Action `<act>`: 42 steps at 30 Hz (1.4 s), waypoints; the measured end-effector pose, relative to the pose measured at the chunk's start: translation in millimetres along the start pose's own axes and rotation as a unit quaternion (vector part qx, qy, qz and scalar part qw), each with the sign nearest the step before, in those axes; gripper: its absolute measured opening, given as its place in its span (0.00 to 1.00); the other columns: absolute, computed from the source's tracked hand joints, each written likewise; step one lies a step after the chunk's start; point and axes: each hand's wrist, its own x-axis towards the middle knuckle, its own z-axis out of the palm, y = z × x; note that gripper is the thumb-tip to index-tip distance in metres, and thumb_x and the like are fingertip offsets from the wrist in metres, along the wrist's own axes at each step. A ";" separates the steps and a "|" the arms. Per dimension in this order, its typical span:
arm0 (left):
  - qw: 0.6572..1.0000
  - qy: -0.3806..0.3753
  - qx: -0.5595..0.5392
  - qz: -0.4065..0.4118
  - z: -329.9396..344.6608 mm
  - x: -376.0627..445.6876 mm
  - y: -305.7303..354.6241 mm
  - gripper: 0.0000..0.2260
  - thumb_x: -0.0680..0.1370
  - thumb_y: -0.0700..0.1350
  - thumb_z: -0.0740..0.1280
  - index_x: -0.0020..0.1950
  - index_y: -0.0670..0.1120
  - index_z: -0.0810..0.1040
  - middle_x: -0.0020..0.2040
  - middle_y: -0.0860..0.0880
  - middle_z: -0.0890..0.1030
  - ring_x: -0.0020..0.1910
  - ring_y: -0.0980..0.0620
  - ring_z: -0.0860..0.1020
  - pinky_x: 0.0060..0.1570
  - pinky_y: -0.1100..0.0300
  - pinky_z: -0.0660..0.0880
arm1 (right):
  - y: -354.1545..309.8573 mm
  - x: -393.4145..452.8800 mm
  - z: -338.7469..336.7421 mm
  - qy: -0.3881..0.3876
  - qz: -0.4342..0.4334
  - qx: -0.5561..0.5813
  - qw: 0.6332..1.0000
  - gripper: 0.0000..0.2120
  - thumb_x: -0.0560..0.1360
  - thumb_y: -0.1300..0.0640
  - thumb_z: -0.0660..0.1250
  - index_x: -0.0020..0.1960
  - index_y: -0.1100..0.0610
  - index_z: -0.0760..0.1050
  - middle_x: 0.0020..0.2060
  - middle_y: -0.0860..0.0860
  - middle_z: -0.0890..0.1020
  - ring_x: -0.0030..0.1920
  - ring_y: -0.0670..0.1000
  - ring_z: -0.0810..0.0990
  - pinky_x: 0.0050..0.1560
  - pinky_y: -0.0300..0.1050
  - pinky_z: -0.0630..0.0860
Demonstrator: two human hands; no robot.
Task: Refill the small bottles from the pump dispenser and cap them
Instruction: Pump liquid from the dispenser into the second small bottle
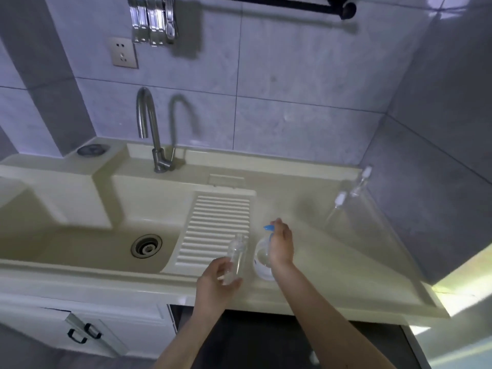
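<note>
We hold a small clear bottle in our left hand; the fingers are curled round its lower part, and it stands almost upright with its open neck pointing to the far side. It has no cap on it, and it looks nearly empty, though the plastic is too blurred to be sure. Just to the right of it stands the pump dispenser, a clear rounded bottle with a blue pump head. Our right hand lies over the top of the dispenser, the fingers bent down on the blue head; how firmly they press we cannot tell. On the dispenser's body there is a small blue mark, but it is too blurred to read, so we cannot give any brand or writing.

Both bottles are above the cream countertop, right of the ribbed washboard of the sink. Far to the right, near the wall corner, stand two more clear bottles with white caps, close to each other and well apart from our hands.

On the far side a metal tap rises behind the sink, and a wall socket sits on the grey tiles above it.
</note>
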 end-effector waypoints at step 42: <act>0.985 -0.020 0.129 0.109 15.8 40.7 1.7 0.21 0.66 0.38 0.75 0.58 0.47 0.77 0.51 0.55 0.78 0.47 0.59 0.76 0.45 0.77 0.69 | -55.1 84.9 5.5 -0.213 -0.078 -0.219 0.949 0.16 0.78 0.57 0.58 0.35 0.57 0.76 0.35 0.50 0.82 0.37 0.52 0.80 0.41 0.42 0.74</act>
